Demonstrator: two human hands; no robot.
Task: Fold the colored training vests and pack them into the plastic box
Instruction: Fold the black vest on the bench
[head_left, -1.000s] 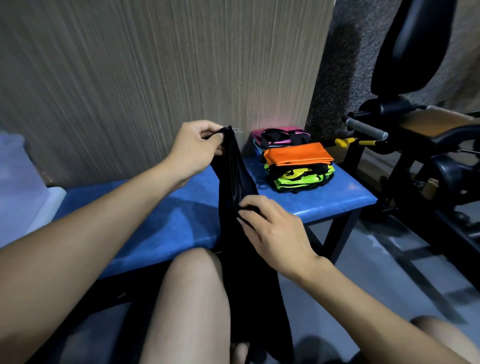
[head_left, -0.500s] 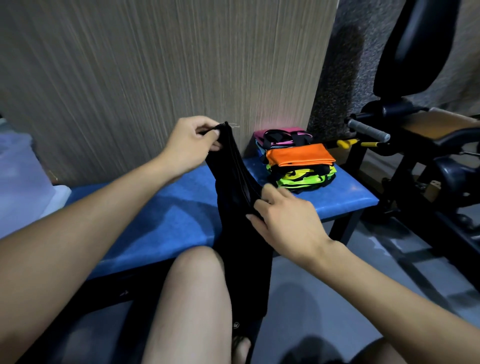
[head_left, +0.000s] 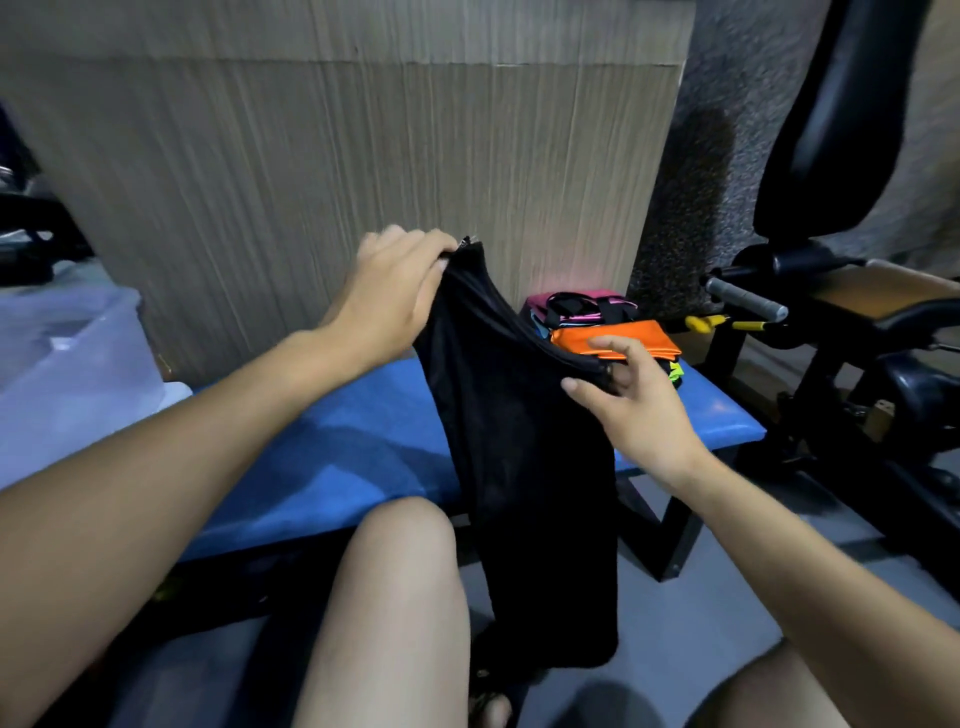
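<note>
A black vest (head_left: 524, 447) hangs in front of me over the blue bench (head_left: 332, 441). My left hand (head_left: 389, 296) grips its upper corner, raised above the bench. My right hand (head_left: 631, 400) pinches the vest's top edge farther right, thumb in front and fingers behind. The cloth is stretched between both hands and its lower end hangs down toward the floor. A stack of folded vests (head_left: 613, 338), orange on top with pink behind and yellow-green below, lies at the bench's right end. The clear plastic box (head_left: 67, 374) stands at the left edge.
A wood-grain wall panel (head_left: 363, 182) rises right behind the bench. A black exercise machine (head_left: 857, 312) with a padded seat and a grey handle stands to the right. My bare knees (head_left: 395, 597) are below the bench's front edge.
My right hand slid up and to the right along the vest's edge, spreading the cloth wider. The left hand kept its grip on the corner. The camera moved closer.
</note>
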